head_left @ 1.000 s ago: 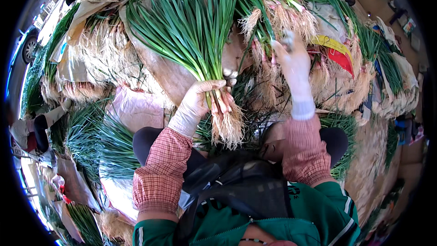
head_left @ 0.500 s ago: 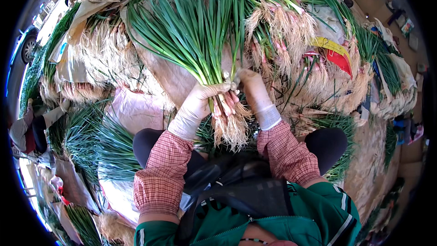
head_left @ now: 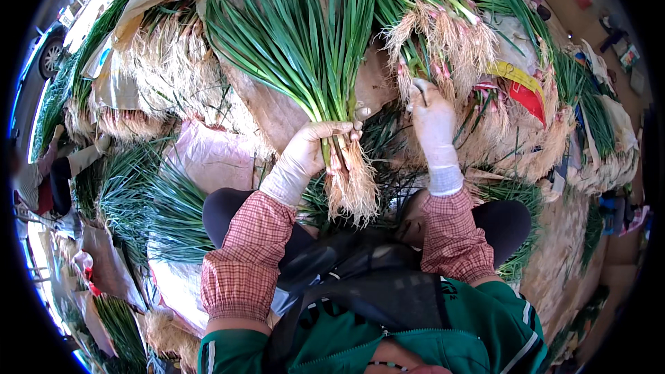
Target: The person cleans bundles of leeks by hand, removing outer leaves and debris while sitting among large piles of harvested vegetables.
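Observation:
My left hand (head_left: 309, 147), in a whitish glove, is closed around a bunch of spring onions (head_left: 320, 76) in front of me. Their long green leaves fan out away from me, and the pale roots (head_left: 352, 183) hang below my fist toward my lap. Off to the right, my right hand (head_left: 432, 119), gloved too, is at the near edge of a heap of spring onions (head_left: 443, 41) with pinkish bulbs and stringy roots. Its fingers are bent together beside the roots; whatever lies between the fingertips is too small to make out.
A brown sheet (head_left: 260, 104) lies beneath the bunch's leaves. More spring onions (head_left: 176, 215) are spread at my left, near a pinkish sheet (head_left: 211, 156). A yellow and red strip (head_left: 523, 90) lies among roots at the right. Another person (head_left: 45, 180) sits at the far left.
My right hand has left the bunch and moved right and away from me to the heap's roots. The left hand keeps hold of the bunch, almost in place.

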`<move>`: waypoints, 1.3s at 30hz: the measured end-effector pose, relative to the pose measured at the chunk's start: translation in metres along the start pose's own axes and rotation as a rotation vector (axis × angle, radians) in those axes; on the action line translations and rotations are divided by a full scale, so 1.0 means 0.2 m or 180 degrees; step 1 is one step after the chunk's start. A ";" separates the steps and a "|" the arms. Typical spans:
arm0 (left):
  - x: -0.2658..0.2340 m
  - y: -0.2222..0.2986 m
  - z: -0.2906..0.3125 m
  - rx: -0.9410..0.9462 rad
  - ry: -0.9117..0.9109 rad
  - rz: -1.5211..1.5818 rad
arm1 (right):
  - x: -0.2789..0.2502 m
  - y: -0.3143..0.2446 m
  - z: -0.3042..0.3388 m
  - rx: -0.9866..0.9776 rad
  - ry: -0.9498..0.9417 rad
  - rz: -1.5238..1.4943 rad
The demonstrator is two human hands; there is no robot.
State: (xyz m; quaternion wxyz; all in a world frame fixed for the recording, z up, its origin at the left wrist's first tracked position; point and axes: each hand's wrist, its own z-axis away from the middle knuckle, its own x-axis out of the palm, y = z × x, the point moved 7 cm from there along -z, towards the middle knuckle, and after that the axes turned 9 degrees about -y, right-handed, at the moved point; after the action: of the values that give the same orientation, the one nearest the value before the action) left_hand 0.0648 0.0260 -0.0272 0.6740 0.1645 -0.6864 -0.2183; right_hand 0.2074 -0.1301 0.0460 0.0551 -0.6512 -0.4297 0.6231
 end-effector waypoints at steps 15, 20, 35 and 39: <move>0.12 -0.01 0.07 -0.0315 -0.0266 0.0164 | 0.68 -0.18 0.20 0.1403 -0.1663 -0.8065; 0.11 0.09 0.10 -0.0055 0.0473 -0.0825 | 0.30 -0.08 0.07 0.0460 -0.0750 -0.5820; 0.08 0.01 0.08 -0.0476 0.0314 -0.0429 | 0.43 -0.29 0.15 0.0557 -0.1306 -0.6198; 0.11 0.01 0.10 -0.0365 0.0278 -0.0324 | 0.36 -0.30 0.17 -0.0159 -0.1083 -0.4292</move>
State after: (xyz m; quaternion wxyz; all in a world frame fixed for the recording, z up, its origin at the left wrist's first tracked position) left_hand 0.0432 0.0179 -0.0084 0.6996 0.1696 -0.6335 -0.2838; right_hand 0.1387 -0.0626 0.0197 0.3469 -0.1366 -0.7573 0.5362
